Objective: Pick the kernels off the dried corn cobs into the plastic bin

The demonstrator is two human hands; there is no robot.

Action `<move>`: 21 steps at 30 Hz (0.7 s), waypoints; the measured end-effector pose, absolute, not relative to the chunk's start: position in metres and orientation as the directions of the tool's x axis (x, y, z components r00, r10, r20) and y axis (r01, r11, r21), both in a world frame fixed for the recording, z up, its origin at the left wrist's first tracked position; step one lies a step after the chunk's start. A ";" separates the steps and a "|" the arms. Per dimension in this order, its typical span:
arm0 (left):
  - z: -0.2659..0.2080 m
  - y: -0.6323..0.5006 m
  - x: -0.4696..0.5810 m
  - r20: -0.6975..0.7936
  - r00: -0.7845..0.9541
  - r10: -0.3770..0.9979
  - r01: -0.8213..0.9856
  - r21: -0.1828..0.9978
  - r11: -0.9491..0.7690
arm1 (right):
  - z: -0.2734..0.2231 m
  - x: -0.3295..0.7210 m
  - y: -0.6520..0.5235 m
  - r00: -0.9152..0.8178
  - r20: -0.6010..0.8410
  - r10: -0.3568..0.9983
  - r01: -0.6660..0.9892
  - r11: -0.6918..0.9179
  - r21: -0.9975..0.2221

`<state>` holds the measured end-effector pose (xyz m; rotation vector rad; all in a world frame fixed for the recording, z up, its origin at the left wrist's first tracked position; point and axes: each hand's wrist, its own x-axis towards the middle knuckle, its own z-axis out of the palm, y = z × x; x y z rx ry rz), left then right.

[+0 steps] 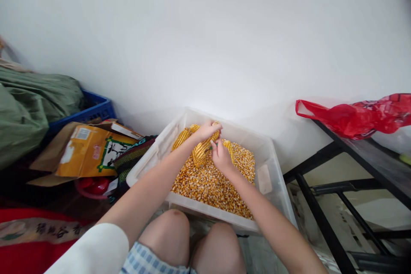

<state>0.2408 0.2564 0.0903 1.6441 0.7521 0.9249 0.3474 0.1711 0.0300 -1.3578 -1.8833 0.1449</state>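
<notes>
My left hand (207, 132) is wrapped round a yellow corn cob (212, 140) above a translucent plastic bin (262, 145). Close against the cob's right side, my right hand (222, 156) has its fingers bent together. A bit of green shows by those fingers, too small to name. Loose corn kernels (215, 186) fill much of the bin. More whole corn cobs (181, 138) lie on the kernels at the bin's left, and another cob (229, 147) is partly hidden behind my right hand.
On the left stand an orange carton (86, 150), a blue crate (96, 108) and green cloth (38, 98). A black metal frame (321, 205) rises at the right, with a red plastic bag (356, 115) on top. The white wall (205, 43) is just behind the bin.
</notes>
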 end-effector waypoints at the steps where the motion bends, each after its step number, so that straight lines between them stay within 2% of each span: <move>1: 0.091 0.254 0.243 0.214 0.516 0.829 0.035 0.962 -0.270 | 0.028 0.349 0.171 -0.095 0.522 0.848 0.732 0.414 -0.541; 6: 0.093 0.254 0.244 0.250 0.538 0.805 0.004 0.954 -0.300 | 0.033 0.355 0.166 0.039 0.562 0.826 0.646 0.409 -0.645; 11: 0.094 0.260 0.234 0.204 0.539 0.817 -0.067 0.977 -0.201 | 0.042 0.353 0.161 -0.021 0.625 0.780 0.678 0.470 -0.565; 21: 0.082 0.274 0.234 0.201 0.509 0.837 -0.176 0.976 -0.127 | 0.043 0.356 0.162 -0.073 0.679 0.731 0.722 0.508 -0.469</move>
